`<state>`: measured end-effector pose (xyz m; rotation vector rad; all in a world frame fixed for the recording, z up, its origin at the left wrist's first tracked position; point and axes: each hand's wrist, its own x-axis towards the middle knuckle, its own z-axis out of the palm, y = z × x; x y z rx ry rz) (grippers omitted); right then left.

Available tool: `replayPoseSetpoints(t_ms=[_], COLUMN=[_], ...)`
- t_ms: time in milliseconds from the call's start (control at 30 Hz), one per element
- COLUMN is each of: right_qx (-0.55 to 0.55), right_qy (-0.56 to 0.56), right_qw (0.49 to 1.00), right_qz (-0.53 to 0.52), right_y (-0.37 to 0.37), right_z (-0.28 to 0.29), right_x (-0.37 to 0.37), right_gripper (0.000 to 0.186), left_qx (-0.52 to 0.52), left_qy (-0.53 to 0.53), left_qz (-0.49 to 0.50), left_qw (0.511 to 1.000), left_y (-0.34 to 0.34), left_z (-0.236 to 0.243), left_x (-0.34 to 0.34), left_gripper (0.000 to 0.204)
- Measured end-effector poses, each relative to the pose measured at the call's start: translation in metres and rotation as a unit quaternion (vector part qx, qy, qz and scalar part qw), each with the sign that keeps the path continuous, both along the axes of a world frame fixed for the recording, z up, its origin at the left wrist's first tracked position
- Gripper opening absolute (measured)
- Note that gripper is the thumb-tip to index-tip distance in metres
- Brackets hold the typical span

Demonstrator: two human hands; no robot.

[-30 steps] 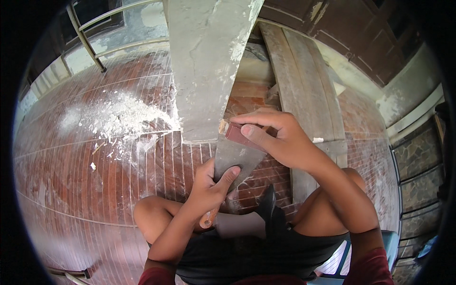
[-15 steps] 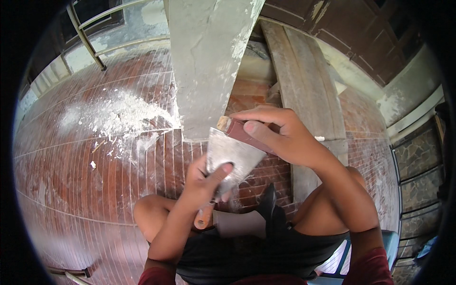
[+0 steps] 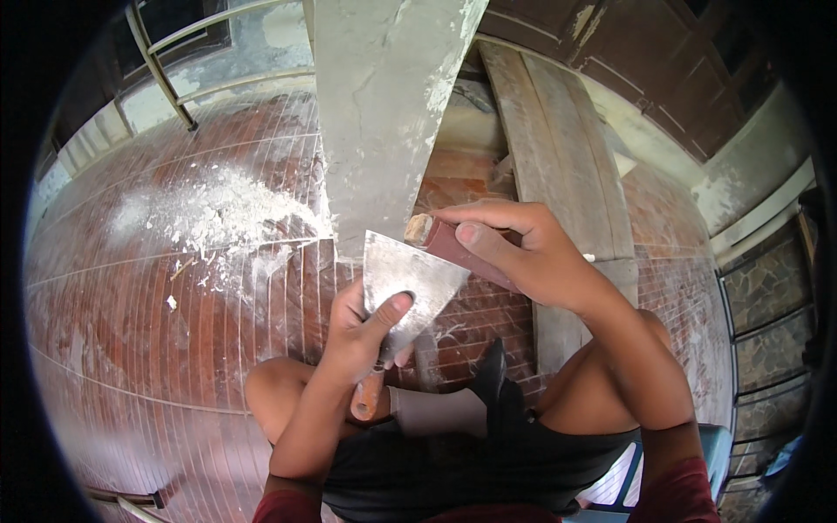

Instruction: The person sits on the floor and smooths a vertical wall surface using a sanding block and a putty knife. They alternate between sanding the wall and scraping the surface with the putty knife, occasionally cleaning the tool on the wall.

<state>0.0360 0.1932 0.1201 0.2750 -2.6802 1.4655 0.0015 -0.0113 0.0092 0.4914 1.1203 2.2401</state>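
My left hand [image 3: 356, 336] is closed round a putty knife [image 3: 414, 277], its thumb pressed on the wide metal blade. The knife's orange-brown handle points down toward my lap. In my right hand [image 3: 532, 248] is a sanding block [image 3: 466, 253], a piece of wood wrapped in reddish-brown sandpaper. The block's bare wooden end sticks out on the left, close to the blade's upper edge. Whether blade and sandpaper touch I cannot tell. Just beyond both tools stands a grey plastered pillar [image 3: 379, 131], its edges chipped white.
White plaster debris [image 3: 227, 209] lies heaped on the red tiled floor [image 3: 131, 322] to the left. Long wooden planks [image 3: 567, 148] stretch away on the right. A metal railing [image 3: 157, 65] stands at the far left. My bent knees flank the tools, and a blue seat [image 3: 715, 444] shows at lower right.
The putty knife in my left hand has moved slightly left, away from the sanding block. My right hand and block have shifted slightly right.
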Motion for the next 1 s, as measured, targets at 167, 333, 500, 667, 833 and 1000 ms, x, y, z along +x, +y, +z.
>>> replayPoseSetpoints(t_ms=[167, 333, 500, 667, 833, 1000], right_qx=[0.054, 0.042, 0.053, 0.028, 0.053, 0.035], right_qy=[0.004, -0.008, -0.023, -0.03, 0.011, -0.045], right_qw=[0.998, 0.999, 0.998, 0.999, 0.998, 0.998], right_qz=[-0.013, -0.01, -0.021, -0.028, -0.021, -0.033], right_y=[-0.002, 0.002, -0.005, 0.002, 0.0, -0.004], right_z=[-0.002, 0.0, -0.008, -0.006, -0.013, -0.012], right_x=[-0.001, -0.002, -0.005, -0.005, -0.008, -0.009], right_gripper=[0.033, 0.035, 0.033, 0.035, 0.036, 0.034], left_qx=[-0.031, -0.043, -0.046, -0.059, -0.026, -0.033], left_qy=[0.028, 0.016, 0.017, 0.012, -0.031, -0.02], left_qz=[-0.07, -0.02, -0.049, -0.003, -0.034, -0.032], left_qw=[0.997, 0.999, 0.998, 0.998, 0.999, 0.999], left_y=[0.015, 0.004, 0.021, 0.005, 0.013, 0.019], left_z=[-0.004, -0.003, -0.001, -0.003, -0.008, -0.007], left_x=[0.016, 0.003, 0.021, 0.002, 0.009, 0.015], left_gripper=[0.024, 0.024, 0.021, 0.024, 0.025, 0.023])
